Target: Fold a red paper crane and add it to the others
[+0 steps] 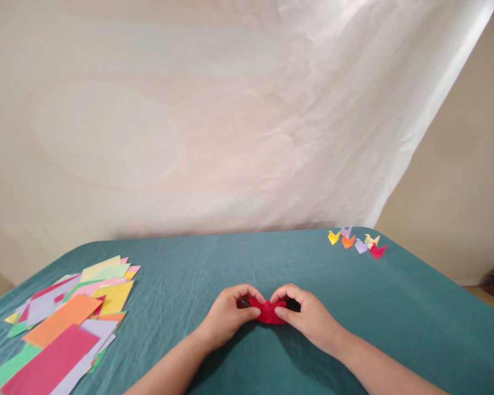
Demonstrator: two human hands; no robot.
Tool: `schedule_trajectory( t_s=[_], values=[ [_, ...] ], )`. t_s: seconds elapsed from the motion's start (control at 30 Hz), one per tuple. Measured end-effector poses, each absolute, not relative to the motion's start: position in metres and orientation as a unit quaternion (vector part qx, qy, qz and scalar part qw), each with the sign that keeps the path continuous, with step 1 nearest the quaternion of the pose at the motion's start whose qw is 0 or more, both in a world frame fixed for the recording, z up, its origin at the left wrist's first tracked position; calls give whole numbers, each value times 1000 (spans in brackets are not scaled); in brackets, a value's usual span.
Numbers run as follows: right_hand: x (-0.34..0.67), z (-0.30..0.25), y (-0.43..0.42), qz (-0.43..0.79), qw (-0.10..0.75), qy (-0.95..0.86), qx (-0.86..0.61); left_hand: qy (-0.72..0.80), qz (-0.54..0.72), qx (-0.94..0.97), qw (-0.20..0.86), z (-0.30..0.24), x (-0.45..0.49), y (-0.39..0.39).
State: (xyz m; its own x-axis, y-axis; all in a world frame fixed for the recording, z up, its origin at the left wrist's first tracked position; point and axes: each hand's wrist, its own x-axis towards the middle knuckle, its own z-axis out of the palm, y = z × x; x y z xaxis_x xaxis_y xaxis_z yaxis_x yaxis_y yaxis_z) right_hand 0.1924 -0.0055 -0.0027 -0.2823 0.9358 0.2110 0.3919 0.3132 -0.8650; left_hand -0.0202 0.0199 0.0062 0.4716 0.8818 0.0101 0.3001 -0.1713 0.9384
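Note:
A small red folded piece of paper [270, 314] is held between my two hands, just above or on the cloth near the table's front; I cannot tell whether it touches. My left hand [233, 314] pinches its left side between thumb and fingers. On the right side, the thumb and fingertips of my right hand [303, 314] are closed on the same paper. Both thumbs lie over its near face, and the fingertips meet its top edge close to the middle. Its back is hidden.
A green cloth [189, 274] covers the table. At left lies a loose pile of coloured paper sheets [61, 321]. Several small folded paper birds [348, 241] stand at the far right corner. Behind the table hangs a pale sheet [230, 120].

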Motion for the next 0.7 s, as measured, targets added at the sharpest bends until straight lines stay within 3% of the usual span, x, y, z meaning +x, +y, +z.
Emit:
schedule_trajectory(
  t_s=[0.27, 0.7],
  values=[
    [189, -4, -6, 315, 380, -742, -454, 434, 276, 776, 366, 16, -19, 15],
    [186, -8, -11, 215, 376, -799, -417, 424, 278, 789, 347, 13, -17, 16]
  ],
)
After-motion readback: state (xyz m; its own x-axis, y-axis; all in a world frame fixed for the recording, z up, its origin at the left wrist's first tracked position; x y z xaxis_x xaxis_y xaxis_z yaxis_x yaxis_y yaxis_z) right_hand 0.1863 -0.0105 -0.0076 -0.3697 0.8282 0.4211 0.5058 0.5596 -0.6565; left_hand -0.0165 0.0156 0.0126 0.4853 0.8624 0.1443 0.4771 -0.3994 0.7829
